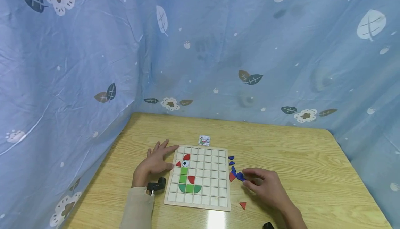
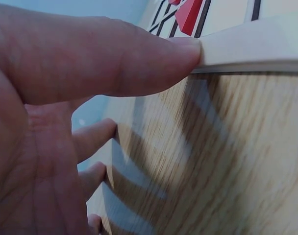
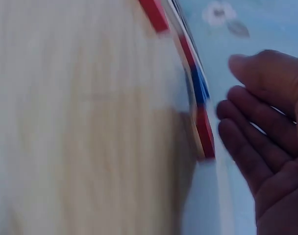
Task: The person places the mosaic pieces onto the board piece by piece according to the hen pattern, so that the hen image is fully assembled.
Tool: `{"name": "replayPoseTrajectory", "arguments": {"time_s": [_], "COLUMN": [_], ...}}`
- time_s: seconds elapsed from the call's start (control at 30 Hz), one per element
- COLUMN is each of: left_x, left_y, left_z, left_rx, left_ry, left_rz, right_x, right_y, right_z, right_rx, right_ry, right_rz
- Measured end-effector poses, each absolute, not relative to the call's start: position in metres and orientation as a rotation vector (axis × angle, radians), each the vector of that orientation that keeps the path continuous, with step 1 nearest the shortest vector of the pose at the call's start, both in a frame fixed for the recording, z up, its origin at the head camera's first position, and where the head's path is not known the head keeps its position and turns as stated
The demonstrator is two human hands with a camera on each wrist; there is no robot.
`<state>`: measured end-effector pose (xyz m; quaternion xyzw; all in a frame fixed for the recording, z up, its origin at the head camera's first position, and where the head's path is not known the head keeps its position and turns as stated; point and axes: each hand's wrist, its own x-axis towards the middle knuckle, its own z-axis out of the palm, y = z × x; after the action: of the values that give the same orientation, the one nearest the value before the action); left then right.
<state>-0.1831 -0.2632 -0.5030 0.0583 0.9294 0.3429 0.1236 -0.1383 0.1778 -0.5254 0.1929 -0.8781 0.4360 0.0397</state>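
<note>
My left hand [image 1: 156,161] rests at the left edge of a gridded wooden board [image 1: 212,201], its straight thumb [image 2: 139,61] touching the rim. On the board, a bird-like figure includes a red triangle [image 1: 178,164], a white eye disc [image 1: 185,163], green squares [image 1: 183,178] and a red quarter-circle [image 1: 191,179]. To the right of the board, my right hand [image 1: 265,185] hovers by a blue piece [image 1: 240,176], thumb and forefinger spread apart. In the right wrist view its fingers are loosely bent and hold nothing. Blue half-circles [image 1: 231,163] and a red piece [image 1: 232,176] lie beside it.
A small picture card [image 1: 204,140] lies just beyond the board's far edge. A loose red triangle [image 1: 243,205] sits on the wooden table [image 1: 297,159] near the board's lower right. Blue patterned cloth [image 1: 203,59] hangs around the table's back and sides.
</note>
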Motion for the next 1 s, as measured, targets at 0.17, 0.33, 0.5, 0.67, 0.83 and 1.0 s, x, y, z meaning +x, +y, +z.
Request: {"name": "replayPoseTrajectory", "arguments": {"time_s": [0.17, 0.33, 0.5, 0.67, 0.83, 1.0], "left_x": [-0.183, -0.184, -0.184, -0.185, -0.185, -0.185], "left_y": [-0.265, -0.266, -0.266, -0.267, -0.267, -0.266], "left_z": [-0.504, -0.506, -0.506, -0.507, -0.507, -0.508], "left_rx": [0.166, 0.176, 0.18, 0.176, 0.176, 0.186], "left_ry": [2.708, 2.708, 2.709, 2.712, 2.714, 2.711], "left_rz": [0.997, 0.994, 0.993, 0.997, 0.986, 0.975], "right_x": [-0.136, -0.127, -0.12, -0.115, -0.114, -0.113], "right_y": [0.197, 0.204, 0.205, 0.205, 0.203, 0.2], "right_z": [-0.525, -0.523, -0.521, -0.525, -0.525, -0.52], "right_rx": [0.534, 0.507, 0.498, 0.543, 0.565, 0.478], "right_ry": [-2.799, -2.817, -2.824, -2.79, -2.777, -2.831], "right_rz": [1.232, 1.206, 1.124, 1.088, 1.069, 1.11]}}
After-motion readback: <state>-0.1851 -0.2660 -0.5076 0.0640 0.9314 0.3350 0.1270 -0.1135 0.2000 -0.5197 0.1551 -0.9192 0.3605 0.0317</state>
